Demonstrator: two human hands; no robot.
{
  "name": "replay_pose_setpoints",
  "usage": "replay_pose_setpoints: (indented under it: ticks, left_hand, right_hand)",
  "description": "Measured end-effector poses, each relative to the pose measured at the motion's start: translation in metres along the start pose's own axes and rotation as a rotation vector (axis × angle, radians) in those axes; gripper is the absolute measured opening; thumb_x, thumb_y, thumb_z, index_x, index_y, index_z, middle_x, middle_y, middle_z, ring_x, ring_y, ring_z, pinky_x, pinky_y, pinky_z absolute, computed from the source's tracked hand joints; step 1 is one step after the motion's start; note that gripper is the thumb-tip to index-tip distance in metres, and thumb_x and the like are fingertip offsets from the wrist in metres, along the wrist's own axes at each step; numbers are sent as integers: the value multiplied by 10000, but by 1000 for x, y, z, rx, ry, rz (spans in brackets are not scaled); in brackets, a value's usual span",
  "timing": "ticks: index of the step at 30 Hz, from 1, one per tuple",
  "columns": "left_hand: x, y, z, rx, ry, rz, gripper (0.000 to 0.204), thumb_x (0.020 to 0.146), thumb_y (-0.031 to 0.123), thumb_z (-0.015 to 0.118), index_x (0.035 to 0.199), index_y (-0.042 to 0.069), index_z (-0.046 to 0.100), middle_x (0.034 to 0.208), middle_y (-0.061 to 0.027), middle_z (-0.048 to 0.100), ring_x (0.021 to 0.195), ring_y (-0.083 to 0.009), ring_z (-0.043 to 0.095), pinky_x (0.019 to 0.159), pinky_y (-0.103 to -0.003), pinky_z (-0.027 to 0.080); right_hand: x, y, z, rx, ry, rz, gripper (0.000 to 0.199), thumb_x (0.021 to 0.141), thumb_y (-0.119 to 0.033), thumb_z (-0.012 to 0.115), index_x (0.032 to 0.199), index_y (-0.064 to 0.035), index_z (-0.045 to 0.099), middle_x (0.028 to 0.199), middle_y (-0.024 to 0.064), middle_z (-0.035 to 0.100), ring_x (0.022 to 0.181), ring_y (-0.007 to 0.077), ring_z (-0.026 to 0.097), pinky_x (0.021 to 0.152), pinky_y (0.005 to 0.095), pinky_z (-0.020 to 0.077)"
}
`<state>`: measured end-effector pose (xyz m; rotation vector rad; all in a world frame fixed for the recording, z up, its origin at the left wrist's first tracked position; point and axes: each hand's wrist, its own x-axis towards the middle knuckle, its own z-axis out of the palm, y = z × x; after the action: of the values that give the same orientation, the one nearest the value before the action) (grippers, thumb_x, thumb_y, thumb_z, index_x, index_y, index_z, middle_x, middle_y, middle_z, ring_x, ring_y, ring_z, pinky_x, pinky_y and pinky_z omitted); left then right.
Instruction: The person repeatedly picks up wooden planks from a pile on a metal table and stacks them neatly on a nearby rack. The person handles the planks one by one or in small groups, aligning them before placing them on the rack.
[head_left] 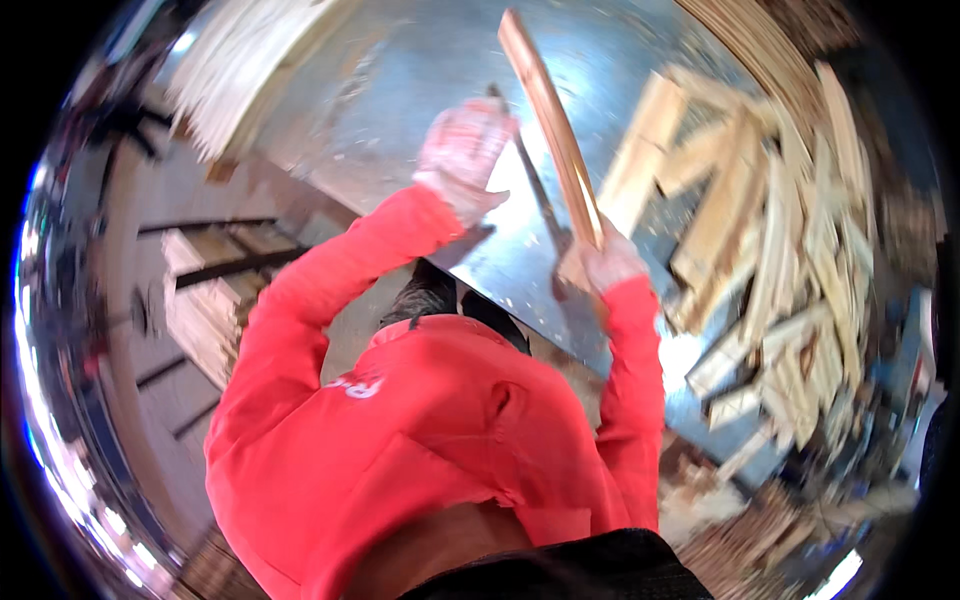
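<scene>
My right hand (612, 264), in a pale glove, is closed around the lower end of a long narrow wood strip (550, 115). The strip slants up and to the left above a shiny metal table (400, 75). Over the table's near edge, my left hand (463, 155), gloved in white and reddish tones, has its fingers stretched out and its thumb apart. It is left of the strip and does not touch it. A dark narrow line (537, 180) runs across the metal between the two hands; whether it is a slot or a shadow I cannot tell.
Short wood blocks (650, 140) and a heap of loose wood pieces (790, 290) cover the table's right side. A stack of pale strips (240, 75) lies at the far left. Below it, more stacked wood (205, 300) stands by dark bars (240, 268). Scraps (760, 530) lie at lower right.
</scene>
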<state>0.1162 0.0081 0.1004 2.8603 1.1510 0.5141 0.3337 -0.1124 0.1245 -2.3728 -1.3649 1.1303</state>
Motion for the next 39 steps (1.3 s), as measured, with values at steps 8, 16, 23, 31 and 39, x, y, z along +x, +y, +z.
replay_pose_setpoints:
  ticks: [8, 16, 23, 31, 39]
  left_hand:
    - [-61, -63, -58, 97, 122, -151, 898, 631, 464, 739, 1410, 169, 404, 1437, -207, 388, 1337, -346, 388, 1069, -670, 229]
    - [-237, -60, -69, -1086, 290, -947, 1288, 596, 451, 858, 1513, 71, 36, 1478, -201, 319, 1235, -297, 490, 1075, -404, 356]
    - [-456, -258, -130, -204, 650, -1365, 831, 765, 154, 618, 1491, 83, 221, 1454, -148, 387, 1267, -251, 455, 968, -354, 412]
    - [-823, -488, 16, -502, 832, -1923, 563, 855, -41, 503, 1398, 61, 397, 1113, -104, 627, 885, -231, 622, 744, -324, 508]
    - [-815, -487, 119, -679, 539, -1764, 578, 955, 376, 558, 1367, -16, 455, 1276, -138, 582, 1166, -235, 553, 982, -318, 426]
  right_hand:
    - [-4, -37, 46, -275, -82, -496, 516, 860, -127, 560, 1369, -132, 471, 962, 200, 662, 853, 347, 661, 735, 419, 530]
    - [-41, -264, 225, 887, -429, -619, 748, 883, -427, 616, 1437, -23, 317, 1230, 148, 570, 1067, 244, 581, 888, 349, 482]
    - [-68, -410, 387, 503, -653, -1263, 541, 918, -199, 617, 1373, 39, 445, 1364, 192, 514, 1275, 280, 494, 1064, 345, 363]
    - [-55, -362, 464, 40, -501, -815, 407, 943, -138, 580, 1317, 11, 516, 1255, 148, 599, 1176, 233, 569, 1009, 334, 433]
    - [5, -267, 420, 604, -153, -242, 370, 967, -111, 553, 1309, 24, 515, 1184, 96, 617, 1064, 155, 585, 956, 277, 453]
